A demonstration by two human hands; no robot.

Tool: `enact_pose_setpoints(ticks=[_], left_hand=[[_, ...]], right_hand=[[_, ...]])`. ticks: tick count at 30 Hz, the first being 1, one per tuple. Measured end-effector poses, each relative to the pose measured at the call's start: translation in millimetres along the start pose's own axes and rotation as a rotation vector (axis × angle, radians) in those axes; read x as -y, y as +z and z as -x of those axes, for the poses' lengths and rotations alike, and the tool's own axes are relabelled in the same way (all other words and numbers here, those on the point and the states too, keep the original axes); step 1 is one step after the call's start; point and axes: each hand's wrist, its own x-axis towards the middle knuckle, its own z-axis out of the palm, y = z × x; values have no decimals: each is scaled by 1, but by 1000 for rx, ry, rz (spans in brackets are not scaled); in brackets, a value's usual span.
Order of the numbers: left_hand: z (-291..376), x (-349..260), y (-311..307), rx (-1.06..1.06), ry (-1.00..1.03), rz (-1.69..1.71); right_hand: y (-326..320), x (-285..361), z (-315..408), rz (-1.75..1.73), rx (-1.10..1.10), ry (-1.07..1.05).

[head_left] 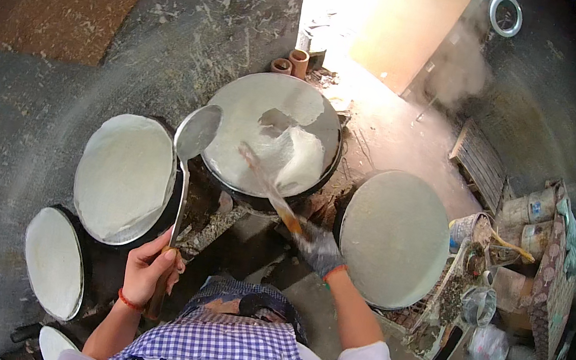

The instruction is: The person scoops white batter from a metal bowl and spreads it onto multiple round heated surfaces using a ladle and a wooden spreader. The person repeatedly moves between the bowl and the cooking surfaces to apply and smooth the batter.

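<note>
My left hand (154,267), bare with a red bracelet, grips the wooden handle of a metal ladle (198,132), raised between two round griddles. My right hand (319,248), in a grey glove, holds a flat spatula (269,188), blurred, over the middle griddle (238,99). On that griddle a thin white sheet of batter or dough (302,160) is partly folded and lifted, with bare patches of the plate beside it. The left griddle (124,177) carries a whole pale sheet. Right of my gloved hand, another griddle (394,239) is covered with a smooth greyish-white layer.
Two more covered griddles stand at the lower left, one (54,263) fully in view. Clay pipes (298,63) stand behind the middle griddle. Buckets (538,205), a plastic bag (487,346) and a cluttered ledge (449,302) are at the right. A wooden pallet (481,157) lies farther back.
</note>
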Motion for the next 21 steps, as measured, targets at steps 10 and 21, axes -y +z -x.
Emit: enact_pose_setpoints(ticks=[10, 21], left_hand=[[-23, 4, -11, -5, -35, -18], [-30, -4, -20, -154, -44, -24]], right_hand=[[-15, -41, -37, 191, -176, 69], [-55, -49, -145, 352, -644, -115]])
